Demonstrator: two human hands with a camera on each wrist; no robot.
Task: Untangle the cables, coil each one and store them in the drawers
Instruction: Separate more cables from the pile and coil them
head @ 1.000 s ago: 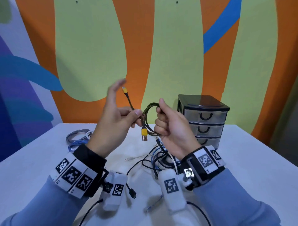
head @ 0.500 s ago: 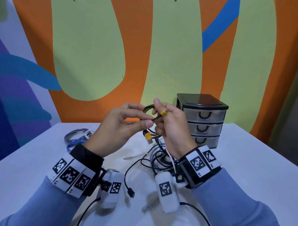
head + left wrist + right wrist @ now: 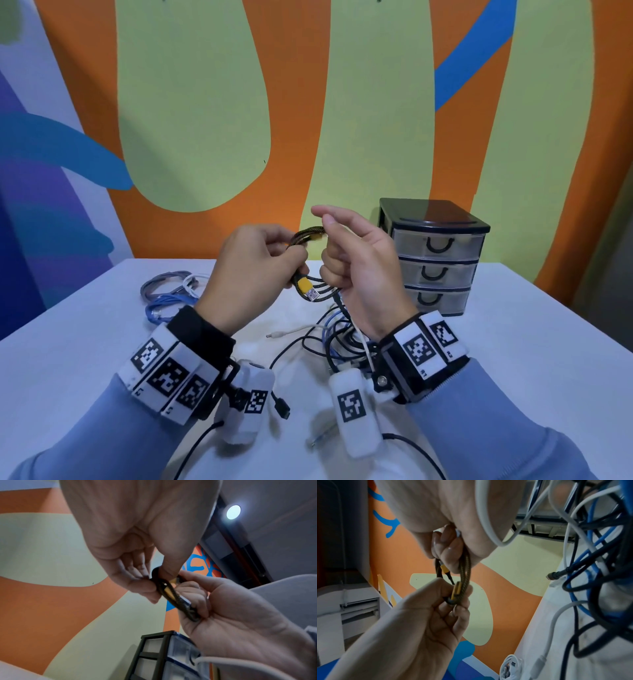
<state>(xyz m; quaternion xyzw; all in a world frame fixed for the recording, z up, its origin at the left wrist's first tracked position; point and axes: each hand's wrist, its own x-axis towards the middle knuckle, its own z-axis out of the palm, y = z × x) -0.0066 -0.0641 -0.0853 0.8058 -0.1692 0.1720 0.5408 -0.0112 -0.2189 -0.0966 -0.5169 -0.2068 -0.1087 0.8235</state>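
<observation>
A dark braided cable (image 3: pixel 310 236) with yellow plugs is wound into a small coil and held above the table between both hands. My left hand (image 3: pixel 260 270) grips the coil's left side; its thumb and fingers pinch the strands (image 3: pixel 164 588) beside a yellow USB plug (image 3: pixel 305 286). My right hand (image 3: pixel 359 270) holds the coil's right side in its curled lower fingers (image 3: pixel 450 555), with index finger and thumb raised. A tangle of black, blue and white cables (image 3: pixel 335 335) lies on the white table (image 3: pixel 531 359) under my right wrist. The three-drawer unit (image 3: pixel 435 257) stands at the back right, drawers closed.
Coiled grey, white and blue cables (image 3: pixel 168 294) lie at the back left of the table. A black plug (image 3: pixel 281 407) and loose cable ends lie near the front edge between my wrists. The painted wall stands directly behind the table.
The loose yellow-tipped end that my left hand held up has been wound onto the coil. Both hands have come together on the coil and lowered slightly.
</observation>
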